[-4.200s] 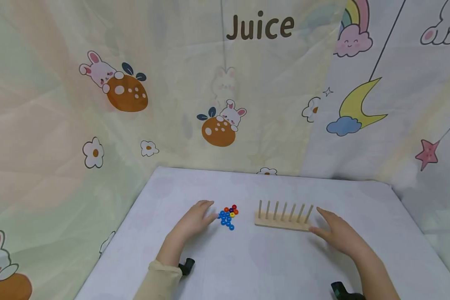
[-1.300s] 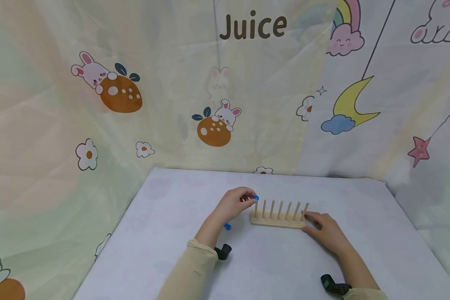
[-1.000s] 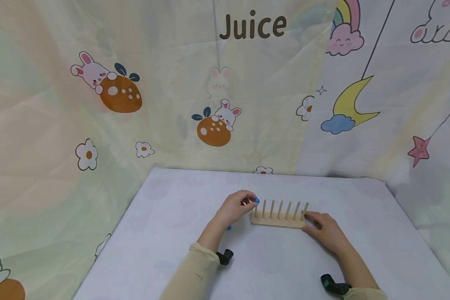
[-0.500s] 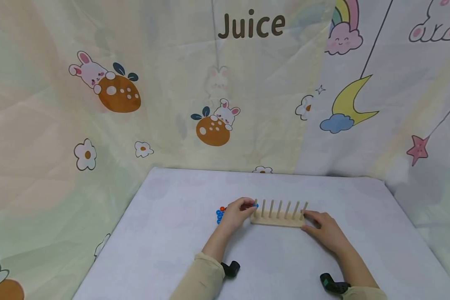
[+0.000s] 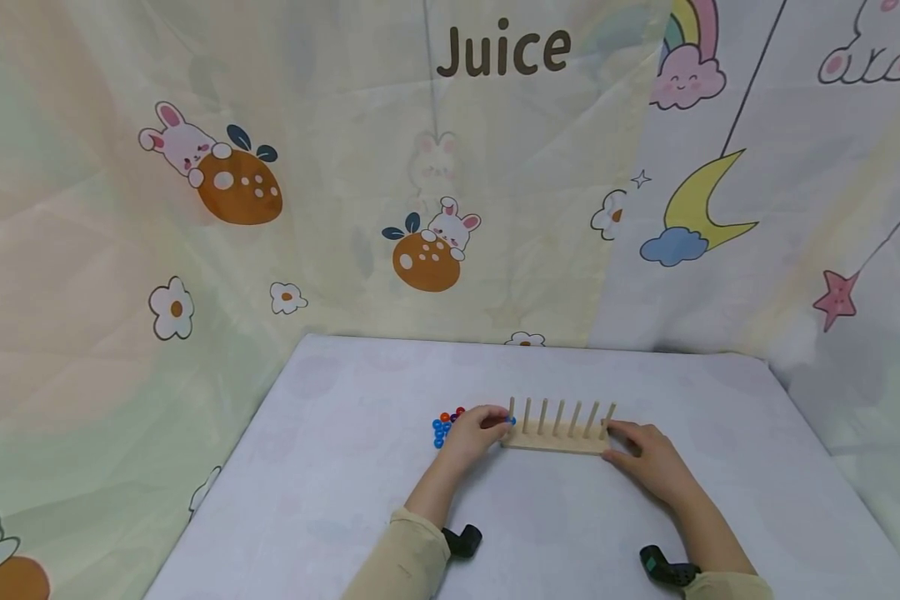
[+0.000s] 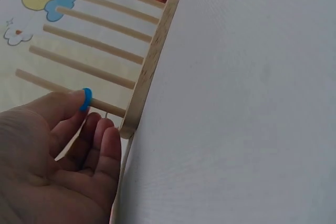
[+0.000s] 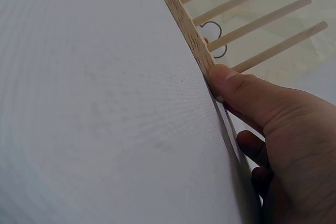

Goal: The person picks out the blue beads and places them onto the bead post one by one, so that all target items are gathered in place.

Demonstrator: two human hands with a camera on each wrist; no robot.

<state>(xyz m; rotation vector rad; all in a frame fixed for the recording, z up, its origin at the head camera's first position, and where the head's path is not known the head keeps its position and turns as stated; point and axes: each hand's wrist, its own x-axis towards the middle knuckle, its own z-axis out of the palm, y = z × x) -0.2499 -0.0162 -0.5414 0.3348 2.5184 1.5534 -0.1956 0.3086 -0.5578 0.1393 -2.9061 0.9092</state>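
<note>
A wooden peg rack (image 5: 555,438) with a row of upright pegs stands on the white table. My left hand (image 5: 470,437) is at its left end. Thumb and forefinger pinch a blue bead (image 6: 87,99), which is threaded on the leftmost peg (image 6: 44,84) partway down, above the base. At the opposite end my right hand (image 5: 651,456) grips the base, its thumb (image 7: 224,74) pressed against the front edge near the last peg. The other pegs carry no beads.
Several loose blue beads (image 5: 438,432) lie on the table (image 5: 330,467) just left of my left hand, with a red bead (image 5: 445,417) and a dark one behind them. My left hand partly hides this cluster. A printed cloth (image 5: 345,167) hangs behind the table.
My left hand went from beside the bead cluster to the leftmost peg with a blue bead, then slid it down the peg. My right hand closed on the rack's right end and stayed there.
</note>
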